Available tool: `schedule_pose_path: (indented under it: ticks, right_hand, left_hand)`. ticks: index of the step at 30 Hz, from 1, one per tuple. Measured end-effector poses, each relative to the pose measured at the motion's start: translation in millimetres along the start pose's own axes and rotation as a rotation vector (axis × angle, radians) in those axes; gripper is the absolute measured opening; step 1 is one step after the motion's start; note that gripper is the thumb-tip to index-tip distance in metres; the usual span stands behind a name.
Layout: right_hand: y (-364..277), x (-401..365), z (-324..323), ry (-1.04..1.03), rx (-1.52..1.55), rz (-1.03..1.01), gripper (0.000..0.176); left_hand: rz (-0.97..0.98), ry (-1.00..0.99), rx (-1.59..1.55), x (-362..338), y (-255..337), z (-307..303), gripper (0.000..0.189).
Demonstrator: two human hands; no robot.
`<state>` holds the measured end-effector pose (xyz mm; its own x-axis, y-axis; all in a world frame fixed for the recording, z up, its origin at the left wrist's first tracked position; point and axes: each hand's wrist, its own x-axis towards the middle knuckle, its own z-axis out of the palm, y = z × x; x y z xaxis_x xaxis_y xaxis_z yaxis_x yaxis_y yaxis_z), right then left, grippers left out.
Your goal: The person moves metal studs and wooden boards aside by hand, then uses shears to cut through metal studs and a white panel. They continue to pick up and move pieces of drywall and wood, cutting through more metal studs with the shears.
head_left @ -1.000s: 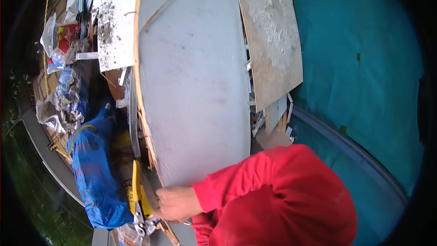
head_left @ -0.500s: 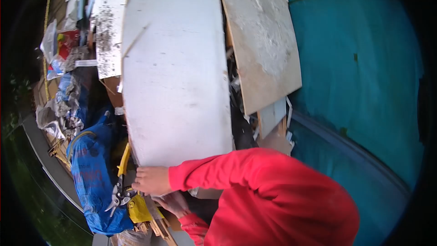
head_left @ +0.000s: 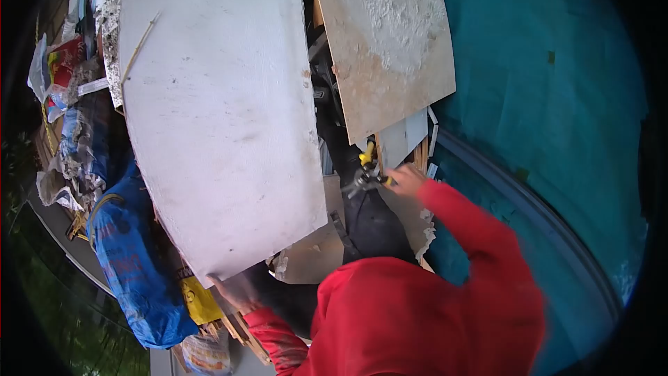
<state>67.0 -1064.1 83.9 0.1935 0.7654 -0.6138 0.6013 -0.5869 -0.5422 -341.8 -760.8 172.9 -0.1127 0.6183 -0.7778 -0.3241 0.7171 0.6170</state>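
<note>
Hands on a rubbish heap: you are gripping the near edge of the large white curved-edged board point(head_left: 223, 111) with your left hand point(head_left: 240, 289), fingers curled under its rim. Your right hand point(head_left: 407, 179) is closing tight around the yellow-handled metal snips point(head_left: 363, 170), holding them over the dark gap between that board and the plaster-crusted brown plywood sheet point(head_left: 386, 49). The board is lying across the heap, beside the crumpled blue woven sack point(head_left: 129, 271) and well apart from the teal tarpaulin point(head_left: 550, 97). By the look of it, the snips are already picked up and in your grip. The board's near edge is in hand, but the board is not yet off the pile. Whether the blades are biting on anything is too blurred to tell.
</note>
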Motion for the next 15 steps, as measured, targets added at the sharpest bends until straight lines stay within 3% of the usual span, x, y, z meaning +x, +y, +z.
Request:
schedule_pose_path:
  ticks: [3, 7, 12, 15]
  right_hand:
    - [38, 51, 33, -0.070, -0.023, 0.160, 0.030]
    - [80, 79, 45, -0.083, -0.199, 0.172, 0.032]
    - [73, 42, 6, -0.104, -0.321, 0.223, 0.036]
    - [64, 33, -24, -0.205, -0.323, 0.337, 0.037]
  left_hand:
    - [-0.022, 0.006, -0.044, -8, 5, 6, 0.059]
    - [-0.044, -0.015, -0.062, 1, 2, 3, 0.057]
    - [-0.107, -0.047, -0.078, 0, -1, 9, 0.052]
    - [-0.104, -0.031, -0.002, 5, -48, 1, 0.055]
